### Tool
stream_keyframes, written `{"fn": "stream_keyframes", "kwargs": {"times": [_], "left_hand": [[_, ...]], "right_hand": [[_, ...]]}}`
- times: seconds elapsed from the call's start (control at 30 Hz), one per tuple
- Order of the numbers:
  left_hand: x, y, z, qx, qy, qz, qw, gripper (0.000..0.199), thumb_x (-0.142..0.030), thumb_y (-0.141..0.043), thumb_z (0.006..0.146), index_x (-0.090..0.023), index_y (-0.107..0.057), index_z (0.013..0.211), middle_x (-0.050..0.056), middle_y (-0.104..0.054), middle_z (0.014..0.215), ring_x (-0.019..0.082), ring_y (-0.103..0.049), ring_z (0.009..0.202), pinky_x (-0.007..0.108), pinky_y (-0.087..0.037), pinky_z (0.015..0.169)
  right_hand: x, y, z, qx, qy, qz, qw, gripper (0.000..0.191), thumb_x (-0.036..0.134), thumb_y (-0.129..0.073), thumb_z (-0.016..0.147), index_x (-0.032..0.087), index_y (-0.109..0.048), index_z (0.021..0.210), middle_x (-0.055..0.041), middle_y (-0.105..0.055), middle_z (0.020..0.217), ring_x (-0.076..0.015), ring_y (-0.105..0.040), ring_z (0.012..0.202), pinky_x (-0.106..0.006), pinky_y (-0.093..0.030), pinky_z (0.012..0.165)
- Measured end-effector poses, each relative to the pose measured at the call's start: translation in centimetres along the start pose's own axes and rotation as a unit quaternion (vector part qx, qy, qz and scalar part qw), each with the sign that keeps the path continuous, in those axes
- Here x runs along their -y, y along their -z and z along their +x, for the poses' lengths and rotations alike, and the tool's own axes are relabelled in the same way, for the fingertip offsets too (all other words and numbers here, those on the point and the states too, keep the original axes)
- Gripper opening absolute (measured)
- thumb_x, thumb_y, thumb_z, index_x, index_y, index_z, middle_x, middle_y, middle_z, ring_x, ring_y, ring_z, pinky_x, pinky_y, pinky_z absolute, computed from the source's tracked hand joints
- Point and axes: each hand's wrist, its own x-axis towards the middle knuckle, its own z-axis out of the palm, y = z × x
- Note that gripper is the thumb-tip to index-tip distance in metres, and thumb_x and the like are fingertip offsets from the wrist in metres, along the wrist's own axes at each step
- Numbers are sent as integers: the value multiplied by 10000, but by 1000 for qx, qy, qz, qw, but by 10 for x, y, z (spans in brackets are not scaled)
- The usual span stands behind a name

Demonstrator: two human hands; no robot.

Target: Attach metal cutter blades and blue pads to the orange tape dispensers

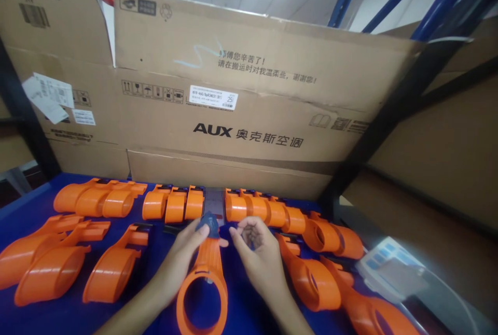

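Note:
My left hand (184,244) is closed around the upper end of an orange plastic part with a large round ring (202,304). Its thumb presses on a dark grey-blue cap-like piece (210,225) at the top of that part. The ring hangs toward me. Just to the right, my right hand (257,252) is raised with its fingers curled and its thumb pointing at the dark piece. Whether those fingers hold something small cannot be made out. Similar orange parts lie around both hands, one of them (112,273) left of my left forearm.
Several more orange parts (177,205) stand in rows on the blue surface (155,267). A cardboard sheet (249,112) forms the back wall. Dark metal posts (365,112) frame the sides. At right sits a white device (392,270) with a cable.

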Motion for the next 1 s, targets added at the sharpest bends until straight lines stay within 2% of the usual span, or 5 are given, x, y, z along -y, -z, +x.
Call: {"fn": "stream_keyframes", "kwargs": {"times": [0.13,0.33,0.5,0.7,1.0], "left_hand": [[4,-2,-1,19,-35,27,999,429,-430,-772,829,-193,-729,1184,101,-800,1064,303,-726,1043,371,-503,975],[3,-2,-4,22,-24,12,999,415,-468,-685,898,-189,-697,1204,119,-792,1052,278,-747,858,360,-560,791],[5,-1,-3,-8,-40,7,999,422,-449,-732,860,-182,-712,1186,108,-784,1102,313,-712,1069,396,-518,969],[2,-1,0,-9,-65,21,998,352,-362,-770,828,-216,-726,1145,78,-758,1217,295,-658,1198,395,-434,1091],[0,-4,1,-22,-59,30,998,394,-322,-818,774,-240,-703,1141,91,-752,1179,289,-687,1116,351,-544,886]], "right_hand": [[17,1,0,49,-39,100,993,291,454,-752,858,218,-593,920,-6,-615,803,-176,-615,738,-271,-523,686],[23,5,-2,111,-37,85,990,301,509,-591,964,230,-693,1015,-53,-724,1019,-254,-670,1022,-360,-543,917],[15,4,-7,126,-80,92,985,361,518,-575,970,273,-683,1213,-72,-695,1258,-298,-606,1241,-431,-515,1006],[18,7,2,147,-87,146,974,315,520,-558,980,246,-666,1090,-46,-725,1086,-258,-679,1025,-364,-557,869],[20,24,8,78,46,29,995,318,403,-691,916,263,-696,1201,-73,-708,1240,-291,-638,1187,-433,-465,1074]]}}
